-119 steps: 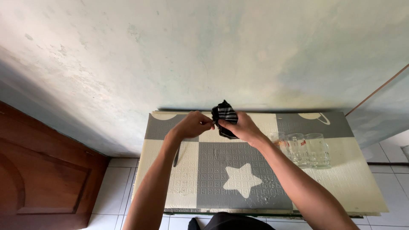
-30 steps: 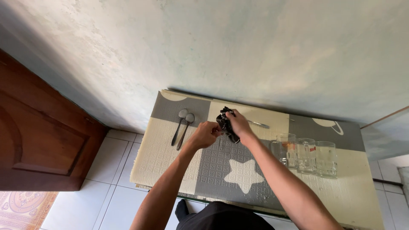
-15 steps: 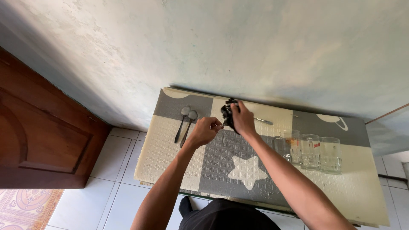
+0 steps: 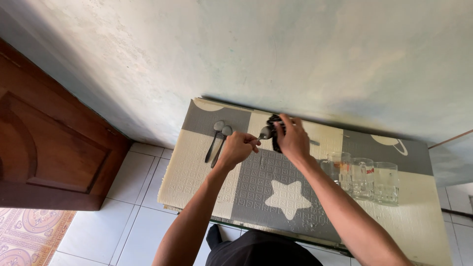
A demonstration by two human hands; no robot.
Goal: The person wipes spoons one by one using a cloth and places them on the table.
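1. The left hand [image 4: 237,148] is closed into a loose fist, its fingers pinching the handle of a small shiny metal spoon [image 4: 264,132] just above the tabletop.
2. That spoon's oval bowl pokes out past the left fingertips, bright and smooth, catching the light; its handle is mostly hidden inside the fist.
3. Its long axis runs roughly from the left fist up and to the right, bowl end pointing toward the right hand [image 4: 294,140] and the wall.
4. The right hand is curled around a dark, black-and-grey bunched cloth [image 4: 273,129], fingers wrapped over it; the cloth sits right against the spoon's bowl, touching it.
5. Both hands hover over a padded foam mat in cream and grey squares with a white star [image 4: 288,199] lying below the right wrist.
6. Just to the left of the left knuckles, two more metal spoons [image 4: 217,139] lie side by side on the mat, bowls toward the wall, handles slanting down-left.
7. Beyond the right fingers a slim metal utensil handle [image 4: 313,143] peeks out on the mat; what kind it is I cannot tell.
8. To the right of the right forearm stand three clear glass mugs [image 4: 364,178] in a row, touching or nearly so.
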